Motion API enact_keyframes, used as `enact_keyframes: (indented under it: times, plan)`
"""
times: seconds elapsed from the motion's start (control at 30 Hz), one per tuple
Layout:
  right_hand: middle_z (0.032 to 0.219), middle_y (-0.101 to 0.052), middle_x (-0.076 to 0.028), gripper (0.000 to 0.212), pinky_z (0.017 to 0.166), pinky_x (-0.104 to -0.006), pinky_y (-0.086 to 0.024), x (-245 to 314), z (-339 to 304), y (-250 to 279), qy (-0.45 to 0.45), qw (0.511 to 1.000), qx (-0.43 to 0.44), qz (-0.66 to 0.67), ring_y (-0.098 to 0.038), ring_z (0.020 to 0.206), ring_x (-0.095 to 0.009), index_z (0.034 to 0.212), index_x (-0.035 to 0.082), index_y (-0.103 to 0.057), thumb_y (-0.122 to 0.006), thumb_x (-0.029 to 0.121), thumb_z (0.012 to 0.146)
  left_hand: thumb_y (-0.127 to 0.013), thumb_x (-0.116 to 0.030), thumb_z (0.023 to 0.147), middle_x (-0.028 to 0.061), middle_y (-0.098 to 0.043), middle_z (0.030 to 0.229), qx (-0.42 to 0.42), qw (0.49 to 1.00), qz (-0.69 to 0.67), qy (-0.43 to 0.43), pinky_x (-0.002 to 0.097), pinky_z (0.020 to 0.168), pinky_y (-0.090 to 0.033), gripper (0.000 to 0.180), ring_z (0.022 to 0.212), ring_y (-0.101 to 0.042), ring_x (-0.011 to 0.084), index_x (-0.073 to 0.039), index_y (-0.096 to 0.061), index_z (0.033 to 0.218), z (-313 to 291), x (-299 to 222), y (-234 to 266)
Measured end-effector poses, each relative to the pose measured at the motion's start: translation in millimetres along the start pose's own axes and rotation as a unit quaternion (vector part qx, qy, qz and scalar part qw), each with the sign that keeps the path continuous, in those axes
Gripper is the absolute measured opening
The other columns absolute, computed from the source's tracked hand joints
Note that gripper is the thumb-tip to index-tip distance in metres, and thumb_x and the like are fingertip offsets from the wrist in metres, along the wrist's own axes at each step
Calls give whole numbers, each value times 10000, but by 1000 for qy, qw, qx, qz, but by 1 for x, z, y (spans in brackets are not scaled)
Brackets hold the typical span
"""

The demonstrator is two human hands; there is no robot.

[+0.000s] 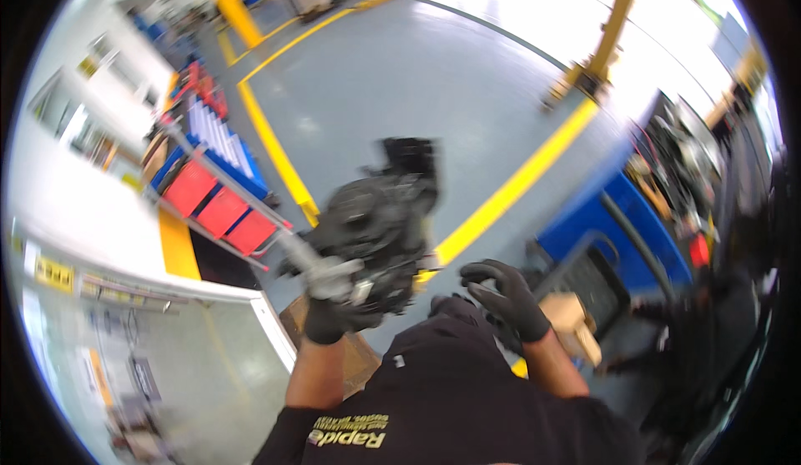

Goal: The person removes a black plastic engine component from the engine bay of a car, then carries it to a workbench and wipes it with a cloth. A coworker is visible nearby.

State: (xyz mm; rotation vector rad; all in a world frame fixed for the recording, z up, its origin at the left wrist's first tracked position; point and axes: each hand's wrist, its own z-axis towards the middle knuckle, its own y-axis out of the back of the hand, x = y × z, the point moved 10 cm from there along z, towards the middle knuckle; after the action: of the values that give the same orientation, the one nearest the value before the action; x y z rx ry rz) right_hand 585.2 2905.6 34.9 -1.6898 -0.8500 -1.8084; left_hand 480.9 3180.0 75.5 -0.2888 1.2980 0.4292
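Observation:
My left hand (332, 291), in a grey and black work glove, is closed on the near left side of a bulky black moulded car part (374, 219). The part is held up over the floor in front of me. Motion blur hides its exact kind, though its housing looks uneven, with a squarish piece sticking out at the far end. To the right, my right hand (507, 296), in a dark glove, is apart from the part. Its fingers are spread and curved, with nothing held.
A cart with red bins (219, 202) stands at left by the wall. On the right are a blue cart (626, 227) loaded with tools and parts, and a cardboard box (571, 319). Yellow lines (521, 186) mark the grey floor; a yellow lift post (613, 27) rises beyond.

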Motion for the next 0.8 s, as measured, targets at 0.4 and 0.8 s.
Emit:
enact_keyframes:
  times: [0.4,0.8]
  plan:
    - [1494,-446,-171,1194,1095,-405,-492,53,409,5,88,992,23,84,-559,1300,-267,1602,32,-128,-828,-37,638,-997,-306,575,131,-590,1408,51,982,-147,-107,415,1175,-392,1054,1332,-544,255,-27,-478,1449,357,1,20]
    - [1482,-474,-142,1327,1096,-397,-494,93,820,44,236,948,-204,60,-548,1320,-254,1558,-2,-236,-1037,313,548,-1001,-231,609,151,-572,1430,100,970,-164,-147,377,1121,-479,1146,1303,-584,217,12,-335,1510,753,63,120]
